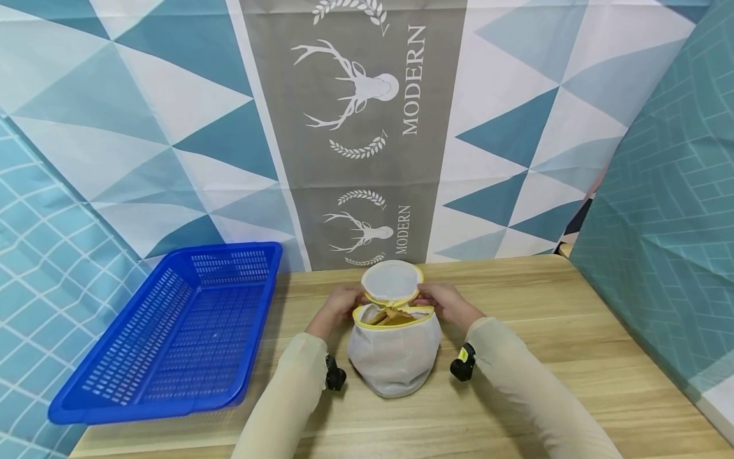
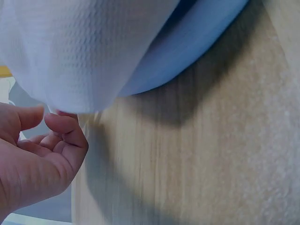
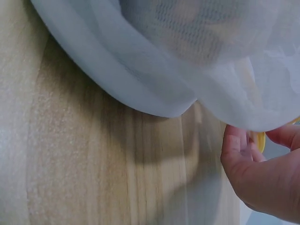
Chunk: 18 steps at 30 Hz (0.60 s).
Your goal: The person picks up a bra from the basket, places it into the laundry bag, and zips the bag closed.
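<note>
Pale sleeves (image 1: 281,398): reach in from the bottom edge, a black wrist device (image 1: 335,375) at each cuff.
White mesh bag (image 1: 395,357): stands on the wooden table (image 1: 550,306) between the two hands, its yellow-trimmed mouth agape.
Round lid (image 1: 392,280): raised behind the mouth, pale mesh edged in yellow.
Brownish-yellow contents (image 1: 391,316): show inside the mouth, too small to identify.
Left hand (image 1: 342,301): at the lid's left edge, fingers curled, thumb near the forefinger; whether anything is clamped between them I cannot tell.
Right hand (image 1: 451,304): at the lid's right edge, thumb and fingers closed on yellow trim.
Blue basket (image 1: 143,413): left of the bag, well apart from it.
Patterned cloth (image 1: 367,178): hangs behind the table.
</note>
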Tool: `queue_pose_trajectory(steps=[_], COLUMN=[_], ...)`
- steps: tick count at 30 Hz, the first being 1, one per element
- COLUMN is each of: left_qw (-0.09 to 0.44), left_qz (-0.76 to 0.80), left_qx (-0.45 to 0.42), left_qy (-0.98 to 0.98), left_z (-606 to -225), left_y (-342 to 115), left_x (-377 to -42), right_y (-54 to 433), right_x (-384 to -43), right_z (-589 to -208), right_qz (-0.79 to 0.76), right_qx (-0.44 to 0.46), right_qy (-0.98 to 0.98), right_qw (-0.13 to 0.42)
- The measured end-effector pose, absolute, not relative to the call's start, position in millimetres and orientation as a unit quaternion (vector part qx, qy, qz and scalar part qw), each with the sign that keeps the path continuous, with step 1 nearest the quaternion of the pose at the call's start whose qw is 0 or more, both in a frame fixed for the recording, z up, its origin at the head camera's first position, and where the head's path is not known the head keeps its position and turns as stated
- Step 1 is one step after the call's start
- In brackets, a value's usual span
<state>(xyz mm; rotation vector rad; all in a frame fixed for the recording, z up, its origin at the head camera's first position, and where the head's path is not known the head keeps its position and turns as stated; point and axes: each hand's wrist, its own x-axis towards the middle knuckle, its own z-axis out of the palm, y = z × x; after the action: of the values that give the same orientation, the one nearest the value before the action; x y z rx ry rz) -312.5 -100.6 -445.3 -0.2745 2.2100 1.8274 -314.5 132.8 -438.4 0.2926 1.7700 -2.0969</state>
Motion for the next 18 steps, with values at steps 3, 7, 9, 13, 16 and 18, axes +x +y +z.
queue_pose_trajectory(steps=[3, 7, 9, 13, 16, 18], left_qw=[0.134, 0.137, 0.137, 0.139, 0.146, 0.148], left_qz=[0.633, 0.622, 0.613, 0.611, 0.614, 0.612], left_qx=[-0.099, -0.099, -0.099, -0.092, -0.073, -0.068], left_qy=[0.756, 0.765, 0.772, 0.773, 0.773, 0.774], left_z=[-445, -446, -446, -448, -449, -448], left_y=[-103, -106, -107, -109, -112, -114], left_x=[-312, -313, -313, -313, -313, -313], right_y=[133, 133, 132, 132, 131, 131], right_x=[-314, -312, -311, -309, -309, -310], right_z=[-437, -434, -433, -432, -431, -430], right_qz=[-0.752, -0.752, -0.750, -0.745, -0.744, -0.745], right_qx=[0.101, 0.098, 0.095, 0.091, 0.089, 0.087], right_qy=[0.622, 0.621, 0.623, 0.629, 0.631, 0.631], right_qw=[0.192, 0.199, 0.200, 0.202, 0.200, 0.198])
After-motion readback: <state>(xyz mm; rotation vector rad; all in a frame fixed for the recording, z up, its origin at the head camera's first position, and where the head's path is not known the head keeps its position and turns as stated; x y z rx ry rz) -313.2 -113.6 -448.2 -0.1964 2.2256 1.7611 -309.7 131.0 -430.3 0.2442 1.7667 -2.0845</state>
